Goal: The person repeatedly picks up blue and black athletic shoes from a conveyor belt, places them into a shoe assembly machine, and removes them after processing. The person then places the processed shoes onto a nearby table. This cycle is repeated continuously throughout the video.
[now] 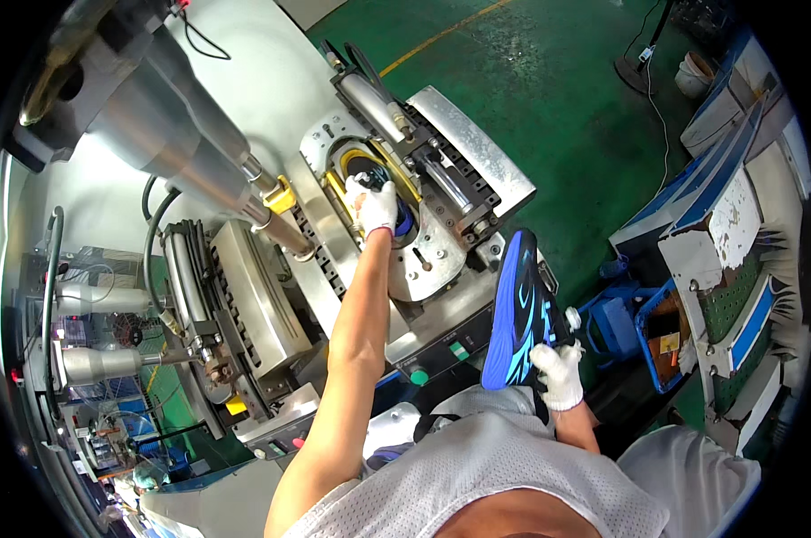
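My left hand [376,204], in a white glove, reaches into the press fixture [428,260], its fingers closed round a dark shoe [405,221] with a blue sole edge. Most of that shoe is hidden under the glove and between the yellow-edged pads. Off to the right of the machine, a black running shoe [537,305] with light-blue stripes and a bright blue sole stands on end, toe pointing away from me. My right hand [559,375], also in a white glove, grips it by the heel end.
Metal cylinders [190,134] hang over the machine on the left. A second press station [257,287] sits nearer, to the left. A green button [419,377] is on the front panel. At right are a blue plastic stool [613,323] and a rack with brush bristles [777,296].
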Available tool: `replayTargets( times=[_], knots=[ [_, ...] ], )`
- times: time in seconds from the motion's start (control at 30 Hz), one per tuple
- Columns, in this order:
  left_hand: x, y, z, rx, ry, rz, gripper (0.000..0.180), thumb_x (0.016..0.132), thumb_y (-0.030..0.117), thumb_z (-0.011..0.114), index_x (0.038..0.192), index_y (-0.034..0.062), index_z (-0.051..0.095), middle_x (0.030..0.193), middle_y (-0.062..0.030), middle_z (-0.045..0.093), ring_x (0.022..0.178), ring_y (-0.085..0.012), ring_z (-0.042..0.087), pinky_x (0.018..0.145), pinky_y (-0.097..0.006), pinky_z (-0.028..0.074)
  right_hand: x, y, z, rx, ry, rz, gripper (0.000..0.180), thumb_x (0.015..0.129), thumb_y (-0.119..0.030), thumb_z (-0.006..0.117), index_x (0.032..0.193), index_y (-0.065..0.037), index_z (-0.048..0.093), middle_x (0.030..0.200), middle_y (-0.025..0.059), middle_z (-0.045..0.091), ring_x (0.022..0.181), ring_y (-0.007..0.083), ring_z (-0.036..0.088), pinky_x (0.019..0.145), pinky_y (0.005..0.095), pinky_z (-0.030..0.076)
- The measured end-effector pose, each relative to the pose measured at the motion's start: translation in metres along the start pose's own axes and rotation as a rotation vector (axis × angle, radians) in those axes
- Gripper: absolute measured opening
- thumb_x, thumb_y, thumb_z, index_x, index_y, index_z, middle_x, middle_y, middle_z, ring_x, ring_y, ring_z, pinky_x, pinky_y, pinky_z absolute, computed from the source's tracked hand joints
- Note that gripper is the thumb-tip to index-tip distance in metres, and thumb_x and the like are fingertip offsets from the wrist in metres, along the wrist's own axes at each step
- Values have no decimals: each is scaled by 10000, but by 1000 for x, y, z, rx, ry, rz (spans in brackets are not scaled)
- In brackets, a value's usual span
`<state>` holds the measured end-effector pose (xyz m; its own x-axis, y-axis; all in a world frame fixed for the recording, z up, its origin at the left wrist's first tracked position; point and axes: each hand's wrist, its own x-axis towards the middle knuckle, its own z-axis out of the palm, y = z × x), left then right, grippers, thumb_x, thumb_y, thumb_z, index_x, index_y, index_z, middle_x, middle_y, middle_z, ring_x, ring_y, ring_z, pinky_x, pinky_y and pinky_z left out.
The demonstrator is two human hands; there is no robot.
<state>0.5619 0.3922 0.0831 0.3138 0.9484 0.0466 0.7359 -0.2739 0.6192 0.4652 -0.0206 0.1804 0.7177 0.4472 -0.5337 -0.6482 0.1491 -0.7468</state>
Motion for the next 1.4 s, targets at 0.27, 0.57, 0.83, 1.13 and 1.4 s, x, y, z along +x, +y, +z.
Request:
replayTargets(
  times=[0.27, 0.57, 0.83, 1.13, 1.4],
  knots=[
    [4, 5, -80, -372, -91, -143, 255, 752, 246, 794, 812, 31, 670, 794, -69, 671, 653, -155, 636, 571, -309, 518, 13, 2, 7, -19, 6, -129, 455, 787, -202, 799, 1193, -110, 614, 853, -51, 573, 700, 47, 517, 619, 241, 447],
    [-206, -47, -240, -620, -267, 160, 613, 791, 49, 748, 1358, 26, 518, 1277, -125, 629, 1150, -181, 609, 1033, -350, 475, 105, -49, 80, -498, -176, -220, 321, 834, -243, 838, 1060, -46, 723, 893, -11, 682, 702, 55, 566, 624, 268, 485],
    [-392, -196, -299, -290, -329, -208, 658, 760, 97, 784, 1351, 27, 505, 1301, -170, 621, 1212, -256, 599, 1060, -375, 457, 310, -24, 252, -1602, -175, -553, 695, 754, -506, 720, 1169, 49, 666, 1181, 225, 702, 1142, 377, 665, 959, 451, 522],
    [-523, -305, -170, -259, 484, -716, 618, 807, 103, 765, 1354, -8, 498, 1280, -191, 610, 1208, -319, 593, 1059, -416, 451, 355, 6, 217, -1559, -423, -755, 623, 773, -599, 683, 995, -24, 773, 1034, 221, 742, 1012, 318, 706, 886, 430, 512],
    [-509, -322, -61, -133, 762, -945, 625, 830, 177, 761, 1370, 40, 479, 1269, -215, 577, 1153, -378, 602, 1009, -425, 476, 402, -45, 191, -1300, -625, -823, 491, 812, -397, 841, 1117, -47, 684, 862, 29, 671, 685, 150, 603, 622, 313, 470]
  ],
)
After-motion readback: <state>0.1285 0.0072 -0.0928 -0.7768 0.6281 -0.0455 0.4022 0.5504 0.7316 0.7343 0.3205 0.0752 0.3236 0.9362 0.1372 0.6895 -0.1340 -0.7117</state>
